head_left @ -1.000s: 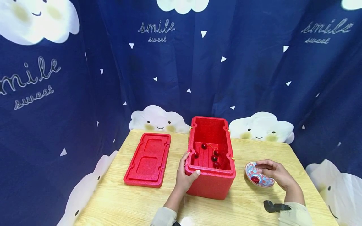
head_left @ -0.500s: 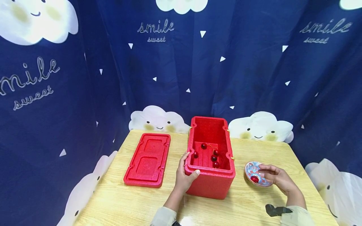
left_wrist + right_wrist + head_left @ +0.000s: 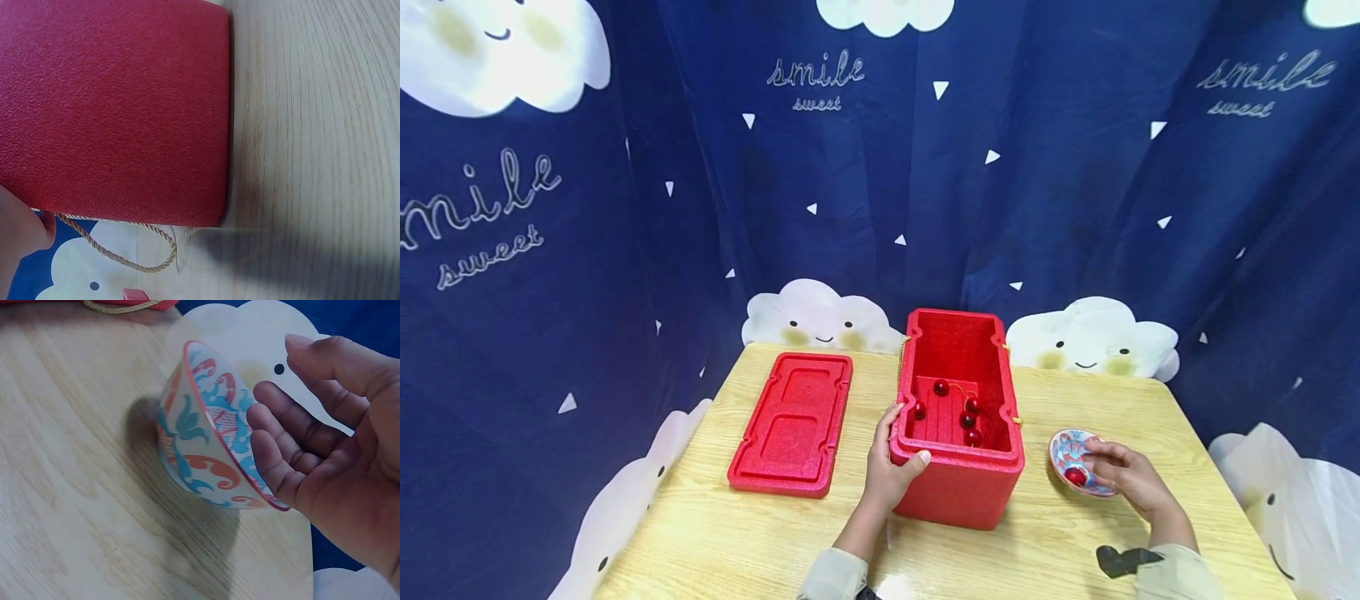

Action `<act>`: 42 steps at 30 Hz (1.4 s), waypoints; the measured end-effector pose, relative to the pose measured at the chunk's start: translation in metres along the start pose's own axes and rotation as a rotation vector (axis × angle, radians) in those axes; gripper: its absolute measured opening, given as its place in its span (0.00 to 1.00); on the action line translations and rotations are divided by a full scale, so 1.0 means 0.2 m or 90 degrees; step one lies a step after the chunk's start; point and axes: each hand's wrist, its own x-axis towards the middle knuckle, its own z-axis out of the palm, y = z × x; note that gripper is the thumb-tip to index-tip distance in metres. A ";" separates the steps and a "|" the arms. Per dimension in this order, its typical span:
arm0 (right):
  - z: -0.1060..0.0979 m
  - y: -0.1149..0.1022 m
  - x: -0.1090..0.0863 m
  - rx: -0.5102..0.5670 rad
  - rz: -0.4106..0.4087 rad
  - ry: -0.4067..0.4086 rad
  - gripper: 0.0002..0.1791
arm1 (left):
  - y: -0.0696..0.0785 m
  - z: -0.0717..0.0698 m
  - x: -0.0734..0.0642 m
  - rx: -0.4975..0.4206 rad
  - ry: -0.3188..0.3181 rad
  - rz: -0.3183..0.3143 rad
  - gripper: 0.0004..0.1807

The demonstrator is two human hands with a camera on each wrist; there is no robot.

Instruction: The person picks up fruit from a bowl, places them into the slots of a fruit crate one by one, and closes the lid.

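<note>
My left hand (image 3: 891,475) grips the near left corner of an open red foam box (image 3: 958,487), thumb over the front rim and fingers along the side. Several dark red cherries (image 3: 967,420) lie on the box floor, some with stems. On the right, a patterned bowl (image 3: 1062,457) stands on the table with one red cherry (image 3: 1076,477) in it. My right hand (image 3: 1138,482) hovers at the bowl's right rim, fingers loosely bent over its inside. In the right wrist view nothing shows between thumb and fingers; whether they touch the bowl (image 3: 187,440) I cannot tell.
A red foam lid (image 3: 792,429) lies flat to the left of the box. Gold cord (image 3: 119,256) hangs from the box's side. The wooden table (image 3: 700,533) ends at a dark blue curtain (image 3: 857,208) with printed clouds.
My right hand has drawn back slightly toward me and to the right over the bowl, and the bowl seems to have tipped a little. My left hand and the box stay where they were.
</note>
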 end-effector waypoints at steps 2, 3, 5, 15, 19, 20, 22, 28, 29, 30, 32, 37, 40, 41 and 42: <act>0.01 0.00 0.01 -0.026 0.012 0.015 0.16 | 0.00 0.00 0.00 0.001 0.000 0.007 0.40; 0.02 0.01 0.02 -0.034 0.018 0.018 0.18 | 0.00 0.00 0.00 0.003 0.001 0.010 0.40; 0.02 0.01 0.03 -0.037 0.026 0.021 0.19 | 0.00 0.00 0.00 0.009 0.000 0.021 0.40; 0.08 -0.01 0.06 -0.071 0.081 0.037 0.19 | 0.00 0.00 0.00 0.007 -0.004 0.018 0.40; 0.10 -0.01 0.07 -0.076 0.096 0.055 0.21 | -0.06 0.00 0.00 0.002 0.003 0.027 0.40; 0.10 0.00 0.08 -0.073 0.097 0.057 0.21 | -0.09 -0.01 0.00 0.005 0.004 0.027 0.40; 0.10 0.02 0.09 -0.058 0.101 0.064 0.22 | -0.12 -0.01 0.00 0.009 0.006 0.030 0.41; 0.10 0.05 0.12 -0.058 0.098 0.063 0.25 | 0.01 0.00 0.00 0.011 -0.002 0.012 0.40; 0.11 0.05 0.12 -0.059 0.098 0.067 0.25 | 0.01 0.00 0.00 0.013 -0.002 0.013 0.40; 0.11 0.06 0.12 -0.062 0.097 0.063 0.26 | 0.01 0.00 0.00 0.014 -0.002 0.013 0.39; 0.11 0.06 0.13 -0.064 0.098 0.061 0.27 | 0.01 0.00 0.00 0.016 -0.002 0.016 0.39; 0.11 0.09 0.14 -0.100 0.115 0.062 0.29 | 0.01 0.01 0.00 0.017 -0.002 0.021 0.40; 0.10 0.09 0.16 -0.135 0.119 0.059 0.29 | 0.01 0.01 0.00 0.019 0.002 0.017 0.39; 0.10 0.10 0.16 -0.138 0.121 0.062 0.29 | 0.01 0.01 0.00 0.020 0.002 0.015 0.39; 0.10 0.10 0.16 -0.146 0.121 0.059 0.29 | 0.01 0.01 0.00 0.020 0.002 0.014 0.40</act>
